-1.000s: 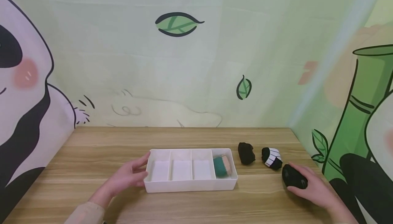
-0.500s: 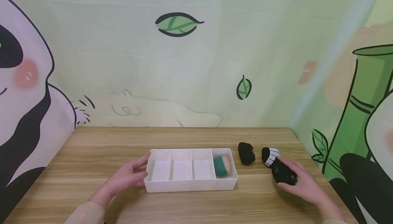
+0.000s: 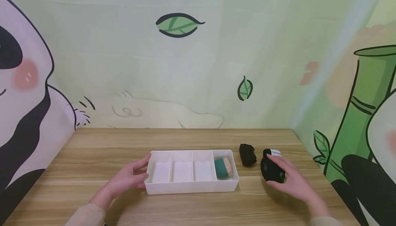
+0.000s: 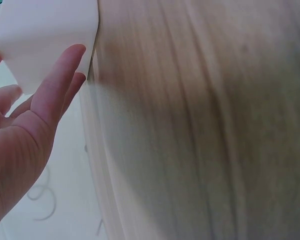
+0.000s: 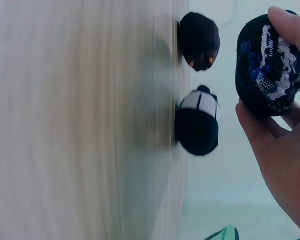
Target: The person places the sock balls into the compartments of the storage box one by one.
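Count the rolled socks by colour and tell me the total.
Plain black: 1, black sock on the table.
Black and white: 1, striped sock on the table.
Black with blue-white flecks: 1, held sock in the right hand.
Green and tan: 1, green sock in the tray.
Total: 4

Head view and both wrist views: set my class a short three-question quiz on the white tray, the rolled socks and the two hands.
1. True or false: the right hand holds a dark rolled sock with blue and white flecks.
2. How many compartments of the white plastic divided tray hold something, and what?
3. Multiple choice: the left hand is (A) inside a compartment, (B) at the tray's left end wall with its fingers straight, (C) on the plain black rolled sock.

Key
1. True; the fingers curl round it, lifted off the wooden table, near the black-and-white striped rolled sock.
2. One, the rightmost: a green and peach rolled sock.
3. B.
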`<act>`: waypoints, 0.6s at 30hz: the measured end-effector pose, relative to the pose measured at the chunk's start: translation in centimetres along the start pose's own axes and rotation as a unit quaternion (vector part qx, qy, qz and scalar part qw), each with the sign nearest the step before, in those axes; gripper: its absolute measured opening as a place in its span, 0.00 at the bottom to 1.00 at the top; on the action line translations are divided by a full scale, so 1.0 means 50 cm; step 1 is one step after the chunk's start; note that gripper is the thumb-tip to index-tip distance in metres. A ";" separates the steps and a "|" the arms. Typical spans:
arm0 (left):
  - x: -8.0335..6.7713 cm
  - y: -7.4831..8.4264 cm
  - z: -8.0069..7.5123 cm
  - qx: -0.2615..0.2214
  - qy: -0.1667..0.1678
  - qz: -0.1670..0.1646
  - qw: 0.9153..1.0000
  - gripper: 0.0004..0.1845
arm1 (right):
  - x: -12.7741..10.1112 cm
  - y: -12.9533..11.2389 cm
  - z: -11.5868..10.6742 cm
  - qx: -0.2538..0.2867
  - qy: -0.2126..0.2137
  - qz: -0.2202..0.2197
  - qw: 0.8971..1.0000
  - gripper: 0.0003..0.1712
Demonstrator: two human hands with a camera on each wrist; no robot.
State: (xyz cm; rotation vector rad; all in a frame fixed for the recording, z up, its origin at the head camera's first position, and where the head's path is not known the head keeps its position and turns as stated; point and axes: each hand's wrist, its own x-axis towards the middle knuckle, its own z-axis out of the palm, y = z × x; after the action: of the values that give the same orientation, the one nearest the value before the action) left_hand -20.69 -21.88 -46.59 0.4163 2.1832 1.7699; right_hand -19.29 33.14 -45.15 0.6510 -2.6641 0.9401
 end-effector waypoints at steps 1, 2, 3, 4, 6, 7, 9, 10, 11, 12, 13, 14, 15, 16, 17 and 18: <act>-0.001 0.001 0.000 0.000 0.001 0.001 1.000 0.39 | 0.004 -0.003 0.004 0.002 0.000 -0.006 1.000 0.47; -0.002 0.001 -0.001 -0.001 0.000 0.001 1.000 0.39 | 0.008 -0.006 0.008 0.001 0.000 -0.010 1.000 0.47; -0.002 0.002 -0.001 -0.001 0.000 0.002 1.000 0.39 | 0.012 -0.008 0.012 -0.003 0.001 -0.015 1.000 0.47; -0.002 0.002 -0.001 -0.002 -0.002 0.003 1.000 0.39 | 0.016 -0.010 0.015 -0.004 0.002 -0.018 1.000 0.47; -0.002 0.002 0.000 -0.004 -0.003 0.005 1.000 0.39 | 0.022 -0.014 0.020 -0.008 0.002 -0.023 1.000 0.47; -0.002 0.002 0.001 -0.004 -0.003 0.006 1.000 0.39 | 0.025 -0.016 0.022 -0.009 0.001 -0.023 1.000 0.47; -0.003 0.003 0.001 0.000 -0.001 0.005 1.000 0.39 | 0.032 -0.019 0.027 -0.011 0.001 -0.028 1.000 0.47; -0.003 0.003 0.001 0.002 0.000 0.005 1.000 0.39 | 0.035 -0.021 0.029 -0.009 0.001 -0.032 0.999 0.47; -0.003 0.003 0.001 0.003 0.002 0.005 1.000 0.39 | 0.038 -0.024 0.030 -0.011 0.001 -0.035 0.999 0.47; -0.003 0.004 0.001 0.004 0.002 0.004 1.000 0.39 | 0.041 -0.026 0.032 -0.013 0.001 -0.039 0.999 0.48; -0.003 0.004 0.001 0.004 0.003 0.003 1.000 0.39 | 0.043 -0.029 0.033 -0.016 0.001 -0.043 0.999 0.48; -0.003 0.004 0.001 0.005 0.004 0.003 1.000 0.39 | 0.046 -0.031 0.034 -0.017 0.001 -0.048 0.999 0.48; -0.003 0.004 0.001 0.004 0.003 0.003 1.000 0.39 | 0.048 -0.034 0.034 -0.016 0.000 -0.049 0.999 0.48; -0.003 0.003 0.001 0.004 0.003 0.003 1.000 0.40 | 0.050 -0.038 0.035 -0.013 0.000 -0.050 0.999 0.48; -0.003 0.003 0.000 0.003 0.003 0.004 1.000 0.39 | 0.052 -0.041 0.035 -0.012 -0.001 -0.052 0.999 0.48; -0.002 0.003 0.000 0.002 0.002 0.004 1.000 0.40 | 0.054 -0.044 0.034 -0.012 -0.001 -0.053 0.999 0.48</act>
State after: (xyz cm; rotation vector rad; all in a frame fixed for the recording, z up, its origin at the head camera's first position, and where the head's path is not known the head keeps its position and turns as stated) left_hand -20.57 -21.88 -46.44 0.4244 2.1908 1.7722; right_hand -20.70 29.60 -44.30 0.7789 -2.6087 0.8789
